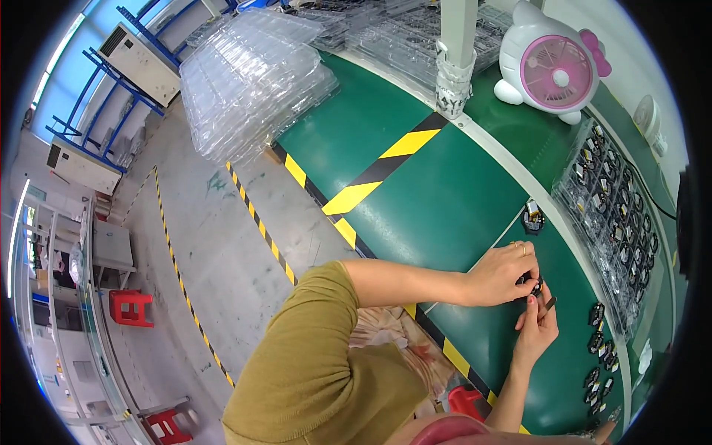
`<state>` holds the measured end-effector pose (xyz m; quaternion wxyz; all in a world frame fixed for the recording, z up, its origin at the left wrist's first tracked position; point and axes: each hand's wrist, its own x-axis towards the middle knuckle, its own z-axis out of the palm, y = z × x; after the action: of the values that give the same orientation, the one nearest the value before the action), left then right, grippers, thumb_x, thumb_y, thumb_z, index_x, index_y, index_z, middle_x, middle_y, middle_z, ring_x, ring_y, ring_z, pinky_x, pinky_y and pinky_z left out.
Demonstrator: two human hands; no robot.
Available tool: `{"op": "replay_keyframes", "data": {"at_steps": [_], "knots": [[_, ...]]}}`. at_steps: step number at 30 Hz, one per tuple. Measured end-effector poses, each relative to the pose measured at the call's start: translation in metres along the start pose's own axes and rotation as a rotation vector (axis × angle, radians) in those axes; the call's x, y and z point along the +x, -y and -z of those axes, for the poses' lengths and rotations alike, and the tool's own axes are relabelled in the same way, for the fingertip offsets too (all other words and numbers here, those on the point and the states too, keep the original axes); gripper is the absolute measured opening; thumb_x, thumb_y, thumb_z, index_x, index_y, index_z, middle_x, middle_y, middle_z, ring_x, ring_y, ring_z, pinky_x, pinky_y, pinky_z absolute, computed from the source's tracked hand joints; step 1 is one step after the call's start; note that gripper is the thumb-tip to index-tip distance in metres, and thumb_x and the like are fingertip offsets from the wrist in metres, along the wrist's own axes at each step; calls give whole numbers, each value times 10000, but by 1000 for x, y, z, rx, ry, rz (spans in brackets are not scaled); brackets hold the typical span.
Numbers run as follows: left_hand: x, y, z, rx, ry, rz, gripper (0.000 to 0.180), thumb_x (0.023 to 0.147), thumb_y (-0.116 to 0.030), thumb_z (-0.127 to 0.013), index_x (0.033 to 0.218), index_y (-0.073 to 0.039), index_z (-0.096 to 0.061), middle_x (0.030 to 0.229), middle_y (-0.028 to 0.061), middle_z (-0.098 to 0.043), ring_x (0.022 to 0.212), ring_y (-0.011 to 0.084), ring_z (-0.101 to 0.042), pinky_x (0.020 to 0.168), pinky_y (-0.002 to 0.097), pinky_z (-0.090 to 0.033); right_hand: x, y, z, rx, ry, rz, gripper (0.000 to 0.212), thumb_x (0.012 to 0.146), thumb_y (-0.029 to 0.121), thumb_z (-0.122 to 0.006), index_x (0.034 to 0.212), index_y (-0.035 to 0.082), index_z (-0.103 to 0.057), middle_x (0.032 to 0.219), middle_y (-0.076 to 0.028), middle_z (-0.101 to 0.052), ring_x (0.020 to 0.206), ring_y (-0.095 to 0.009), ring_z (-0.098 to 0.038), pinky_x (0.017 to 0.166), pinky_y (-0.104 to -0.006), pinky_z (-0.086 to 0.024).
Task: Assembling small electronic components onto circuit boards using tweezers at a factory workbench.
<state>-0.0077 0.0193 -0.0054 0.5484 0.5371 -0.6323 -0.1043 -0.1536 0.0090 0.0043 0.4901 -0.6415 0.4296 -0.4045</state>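
Both my hands meet over the green table, on its right side. My left hand, with a ring on a finger, pinches a small black electronic part. From below, my right hand closes on the same part with thumb and fingertips. A short dark strip sticks out beside the right fingers; whether it belongs to the part cannot be told. Just beyond my hands lies a round black unit with a silvery piece. More small black units lie in a loose column to the right.
A clear tray of several round black units stands along the right edge. Behind it are a pink-and-white fan and a post. Stacked clear trays rise at the far left. Striped tape crosses the table; a red stool stands on the floor.
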Motion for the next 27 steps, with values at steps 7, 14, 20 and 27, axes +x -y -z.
{"op": "replay_keyframes", "data": {"at_steps": [7,14,20,27], "knots": [[5,-1,-6,-114,0,29,98,644,-66,-644,679,-77,-553,676,57,-496,625,230,-529,517,315,-428,3,-3,11,237,-43,-223,287,842,44,-514,1117,-41,-527,849,-58,-600,416,-17,-358,349,-155,-233],[13,5,-7,-125,38,91,108,670,26,-655,724,-36,-584,665,19,-476,565,78,-435,464,200,-355,16,3,14,341,26,-280,260,824,52,-565,1076,-12,-564,695,-1,-568,453,-38,-417,398,-172,-288],[5,4,-15,-156,58,136,107,671,20,-660,737,-38,-599,671,7,-481,563,68,-407,462,194,-333,11,4,18,337,19,-307,271,827,83,-579,1085,1,-563,720,-13,-591,460,-36,-422,403,-182,-318],[3,1,-12,-161,71,131,124,650,12,-677,722,-35,-588,641,17,-459,526,88,-398,426,224,-327,4,3,13,314,-25,-228,240,822,43,-568,1055,-18,-575,718,-13,-586,454,-36,-417,397,-178,-315]]}}
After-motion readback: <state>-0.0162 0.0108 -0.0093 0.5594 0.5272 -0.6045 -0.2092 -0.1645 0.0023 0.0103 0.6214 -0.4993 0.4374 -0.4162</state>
